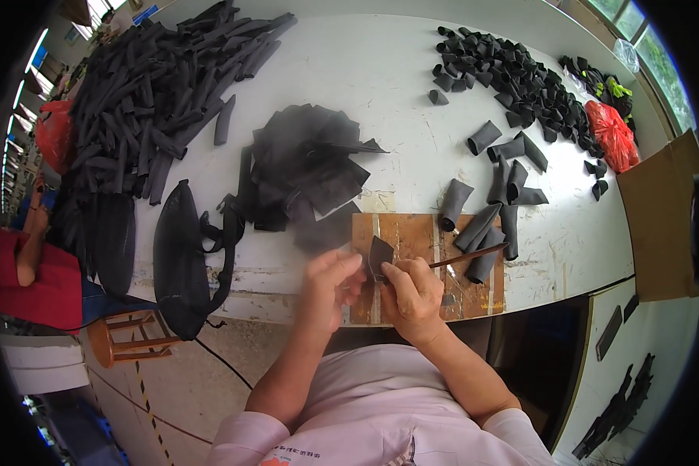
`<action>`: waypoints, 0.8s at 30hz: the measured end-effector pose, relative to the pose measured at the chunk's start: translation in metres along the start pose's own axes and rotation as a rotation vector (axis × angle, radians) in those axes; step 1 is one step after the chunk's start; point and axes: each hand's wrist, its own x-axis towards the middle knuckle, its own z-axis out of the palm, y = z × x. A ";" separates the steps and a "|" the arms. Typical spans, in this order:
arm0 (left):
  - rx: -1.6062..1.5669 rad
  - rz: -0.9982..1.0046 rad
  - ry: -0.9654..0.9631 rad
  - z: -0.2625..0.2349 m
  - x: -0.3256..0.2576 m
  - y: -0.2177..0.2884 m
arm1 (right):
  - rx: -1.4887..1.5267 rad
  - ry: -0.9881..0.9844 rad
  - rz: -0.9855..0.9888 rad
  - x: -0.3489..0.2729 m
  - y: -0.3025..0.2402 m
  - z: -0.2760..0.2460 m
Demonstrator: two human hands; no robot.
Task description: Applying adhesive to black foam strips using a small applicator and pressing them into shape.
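Observation:
My right hand point(415, 299) pinches a small dark piece of sheet material point(379, 255) by its lower corner, above a worn wooden board point(481, 303). A thin brown stick point(474, 255) also sticks out to the right from that hand; its inner end is hidden. My left hand point(330, 287) is just left of the piece, slightly blurred, its fingers bent and apart with nothing visible in them. Several rolled dark tubes point(485, 252) lie on and behind the board's right side. Beyond my left hand is a loose heap of flat dark pieces point(303, 163).
Long dark strips point(147, 93) pile up at the far left, short rolled tubes point(512, 78) at the far right. A black bag-like item with straps point(182, 260) hangs over the front edge. A red plastic bag point(613, 136) and cardboard point(660, 225) stand right. Another person's red sleeve point(35, 272) shows left.

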 end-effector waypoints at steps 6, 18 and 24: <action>-0.014 -0.011 0.022 -0.004 0.001 0.000 | -0.069 -0.050 -0.111 0.000 -0.001 -0.001; 0.070 0.023 0.035 -0.010 0.000 -0.002 | -0.145 -0.109 -0.226 0.003 -0.006 -0.003; 0.179 0.308 0.197 -0.008 -0.001 -0.002 | -0.098 -0.051 -0.199 0.000 -0.001 0.001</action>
